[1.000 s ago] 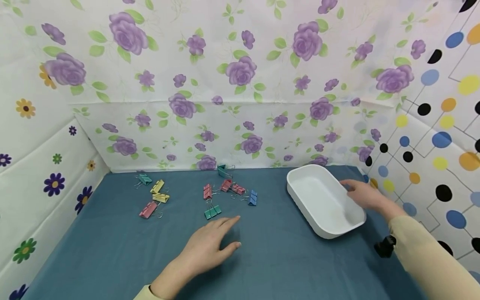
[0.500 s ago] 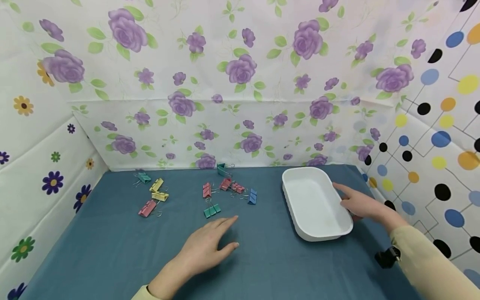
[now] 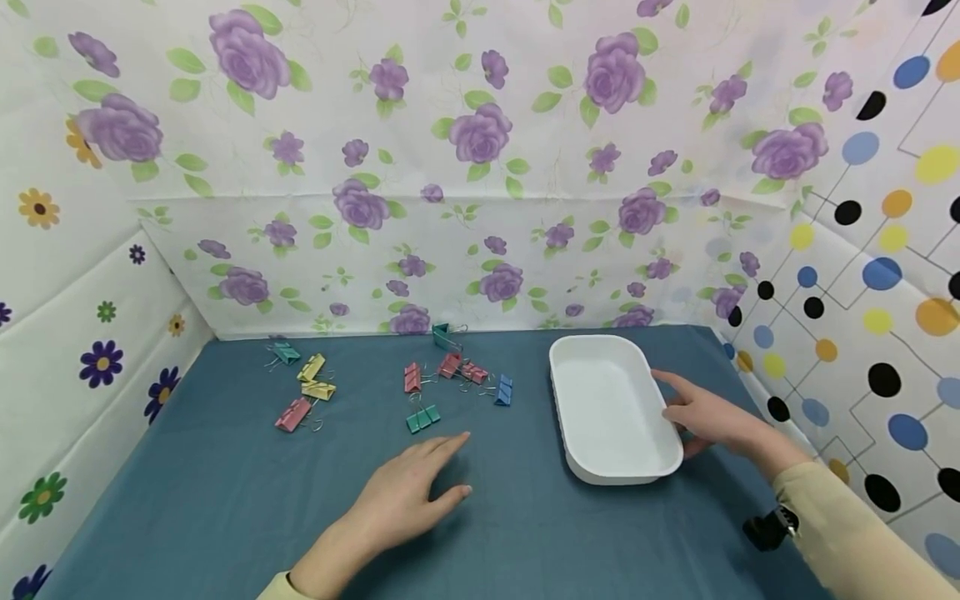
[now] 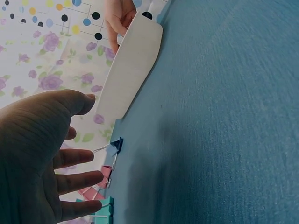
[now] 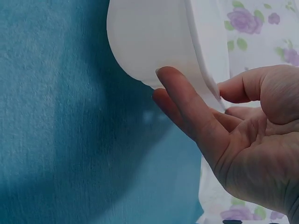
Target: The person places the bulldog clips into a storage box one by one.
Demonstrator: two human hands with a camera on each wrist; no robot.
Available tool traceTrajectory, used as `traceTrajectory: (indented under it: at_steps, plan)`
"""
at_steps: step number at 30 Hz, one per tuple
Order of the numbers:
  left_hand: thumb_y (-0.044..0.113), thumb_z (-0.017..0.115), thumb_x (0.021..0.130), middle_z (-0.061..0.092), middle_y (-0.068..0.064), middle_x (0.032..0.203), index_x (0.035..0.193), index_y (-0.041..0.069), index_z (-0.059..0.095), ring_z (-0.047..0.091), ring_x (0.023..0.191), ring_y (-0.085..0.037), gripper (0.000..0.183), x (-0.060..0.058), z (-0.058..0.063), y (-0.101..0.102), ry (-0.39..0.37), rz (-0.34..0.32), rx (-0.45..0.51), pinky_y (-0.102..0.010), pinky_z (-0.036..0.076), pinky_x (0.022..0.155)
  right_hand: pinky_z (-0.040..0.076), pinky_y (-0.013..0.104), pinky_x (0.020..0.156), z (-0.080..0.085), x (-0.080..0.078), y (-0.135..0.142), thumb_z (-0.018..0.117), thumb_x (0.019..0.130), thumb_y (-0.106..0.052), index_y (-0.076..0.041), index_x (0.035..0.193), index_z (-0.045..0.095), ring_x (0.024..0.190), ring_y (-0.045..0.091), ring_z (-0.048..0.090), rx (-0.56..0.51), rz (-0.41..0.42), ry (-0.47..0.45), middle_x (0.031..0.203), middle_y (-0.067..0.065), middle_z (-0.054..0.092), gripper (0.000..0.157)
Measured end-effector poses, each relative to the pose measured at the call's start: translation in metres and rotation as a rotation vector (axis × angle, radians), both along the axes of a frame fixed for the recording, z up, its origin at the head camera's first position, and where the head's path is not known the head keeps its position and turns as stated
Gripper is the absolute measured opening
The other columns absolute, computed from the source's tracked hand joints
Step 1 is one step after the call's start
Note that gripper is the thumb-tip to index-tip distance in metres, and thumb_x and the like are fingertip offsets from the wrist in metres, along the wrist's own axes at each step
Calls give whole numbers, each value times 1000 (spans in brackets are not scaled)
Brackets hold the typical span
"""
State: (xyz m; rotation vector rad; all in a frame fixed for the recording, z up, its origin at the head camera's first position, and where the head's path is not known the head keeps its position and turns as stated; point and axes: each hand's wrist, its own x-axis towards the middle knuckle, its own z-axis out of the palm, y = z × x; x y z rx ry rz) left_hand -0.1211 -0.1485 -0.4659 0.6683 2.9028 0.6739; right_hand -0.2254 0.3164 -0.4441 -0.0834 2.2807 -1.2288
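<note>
A white rectangular tray (image 3: 615, 400) stands on the right part of the blue cloth. My right hand (image 3: 708, 417) is at its right side, fingers extended. In the right wrist view, my right fingers (image 5: 187, 100) press on the tray's outer wall and the thumb touches its rim. My left hand (image 3: 397, 496) hovers above the cloth with fingers spread and holds nothing. Beyond it lie several binder clips: a green clip (image 3: 423, 418), a blue clip (image 3: 503, 390) and a red clip (image 3: 412, 377) among them.
A second group of clips lies at the back left, with a pink clip (image 3: 292, 414), a yellow clip (image 3: 318, 390) and a teal clip (image 3: 285, 353). The floral back wall (image 3: 480, 233) and a dotted side wall (image 3: 862, 333) border the blue cloth (image 3: 525, 533).
The tray has slid left and turned straighter, with my right hand moving along at its side. My left hand and the clips stay nearly where they were.
</note>
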Motion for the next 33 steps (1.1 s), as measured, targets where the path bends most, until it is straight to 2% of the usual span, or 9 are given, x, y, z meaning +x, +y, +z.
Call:
traceTrajectory:
  at_steps: [11, 18, 25, 33]
  plan:
    - [51, 65, 98, 55, 1, 146, 156, 26, 46, 54, 132, -25, 65, 0, -1, -8, -34, 30, -10, -58, 49, 100, 62, 50, 71, -3, 8, -17, 52, 107, -17, -22, 166, 6, 120, 39, 59, -48, 19, -21, 148, 35, 41, 75]
    - [48, 68, 97, 57, -3, 145, 153, 25, 50, 55, 131, -28, 63, -2, 5, -20, 5, 70, 1, -58, 51, 97, 61, 51, 73, 1, 6, -20, 56, 106, -20, -26, 166, -3, 126, 45, 55, -50, 35, -42, 155, 38, 28, 84]
    - [49, 67, 98, 58, -4, 143, 151, 23, 53, 55, 131, -29, 61, -19, 16, -40, 68, 159, 61, -57, 52, 96, 61, 52, 77, 5, 0, -18, 54, 108, -20, -32, 166, -1, 129, 47, 53, -76, 29, -102, 158, 36, 23, 81]
    - [42, 64, 101, 61, -7, 138, 152, 17, 51, 60, 124, -30, 58, -36, 25, -59, 58, 228, 129, -56, 52, 91, 61, 53, 75, 3, -3, -17, 55, 107, -20, -34, 165, -2, 125, 40, 56, -113, 30, -139, 158, 34, 25, 83]
